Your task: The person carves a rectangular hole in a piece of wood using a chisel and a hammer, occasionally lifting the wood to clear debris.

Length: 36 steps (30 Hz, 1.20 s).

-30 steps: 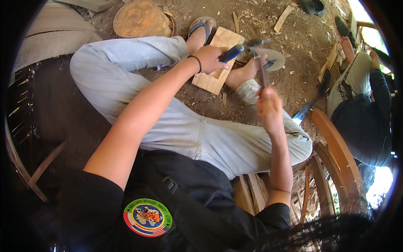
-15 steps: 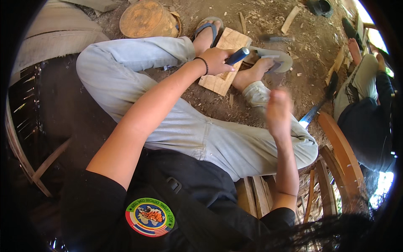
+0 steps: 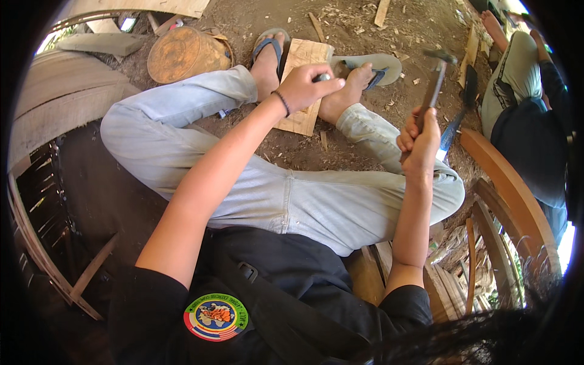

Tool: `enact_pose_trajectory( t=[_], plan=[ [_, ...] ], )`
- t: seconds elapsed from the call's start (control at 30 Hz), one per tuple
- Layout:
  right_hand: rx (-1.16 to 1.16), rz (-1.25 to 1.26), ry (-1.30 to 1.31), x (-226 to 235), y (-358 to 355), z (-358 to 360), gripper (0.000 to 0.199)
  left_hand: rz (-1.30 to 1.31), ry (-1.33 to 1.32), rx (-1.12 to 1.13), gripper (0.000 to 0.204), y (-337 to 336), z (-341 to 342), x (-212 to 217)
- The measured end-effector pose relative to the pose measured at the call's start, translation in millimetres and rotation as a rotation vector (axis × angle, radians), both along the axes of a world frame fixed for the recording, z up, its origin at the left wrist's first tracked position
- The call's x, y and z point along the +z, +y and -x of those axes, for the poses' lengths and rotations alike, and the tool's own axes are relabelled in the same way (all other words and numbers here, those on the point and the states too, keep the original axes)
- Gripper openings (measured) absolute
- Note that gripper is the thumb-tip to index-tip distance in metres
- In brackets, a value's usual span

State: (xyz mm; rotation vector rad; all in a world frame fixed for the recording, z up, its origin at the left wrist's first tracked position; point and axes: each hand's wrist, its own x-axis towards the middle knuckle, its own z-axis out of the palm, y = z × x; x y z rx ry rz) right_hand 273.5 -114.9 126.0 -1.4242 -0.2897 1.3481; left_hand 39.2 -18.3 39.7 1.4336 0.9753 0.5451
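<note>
My left hand (image 3: 304, 88) is closed round a chisel (image 3: 322, 77), upright over a wooden board. Only the handle's end shows; its blade is hidden behind my fingers. The board (image 3: 296, 125), pale and rectangular, lies on the dirt between my feet. My right hand (image 3: 420, 140) grips the handle of a claw hammer (image 3: 433, 91), held up above my right knee, its dark head apart from the chisel.
A rusty round tin (image 3: 185, 56) stands beyond my left knee. A long blade (image 3: 451, 131) lies right of my right hand, near curved wooden pieces (image 3: 511, 188). Another person (image 3: 523, 128) sits at the far right. Wood chips litter the ground.
The hammer, blurred before, now shows clearly, its head farther to the right. The chisel handle has turned from pointing rightward to nearly end-on. The whole view has shifted slightly.
</note>
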Motion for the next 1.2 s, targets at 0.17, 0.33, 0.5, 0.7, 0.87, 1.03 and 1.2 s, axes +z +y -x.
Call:
enact_pose_trajectory(
  t=[0.17,0.33,0.5,0.7,0.87,1.03,1.2],
  plan=[
    [0.114,0.076,-0.036,-3.4,2.0,10.6,0.032,-0.18,0.18,-0.15,0.023,-37.4,39.9,39.6],
    [0.222,0.018,-0.086,-2.8,1.1,27.0,0.032,-0.358,0.37,-0.317,0.015,-76.2,111.8,59.0],
    [0.206,0.063,-0.063,-2.5,-2.6,29.3,0.03,-0.329,0.438,-0.27,0.02,-85.6,98.1,53.5],
    [0.233,0.049,-0.345,-15.9,-1.7,20.5,0.024,-0.405,0.471,0.041,0.016,-71.4,58.2,50.2],
    [0.268,-0.093,-0.295,-16.6,10.0,21.8,0.025,-0.087,0.049,0.329,0.013,-35.5,50.6,19.8],
    [0.319,-0.18,-0.464,-22.6,9.1,24.6,0.026,0.021,0.03,0.436,0.012,-14.6,54.7,-18.5],
    [0.346,-0.088,-0.457,-38.5,-6.6,22.5,0.026,-0.055,0.376,0.336,0.021,-30.2,62.6,-71.4]
  ],
)
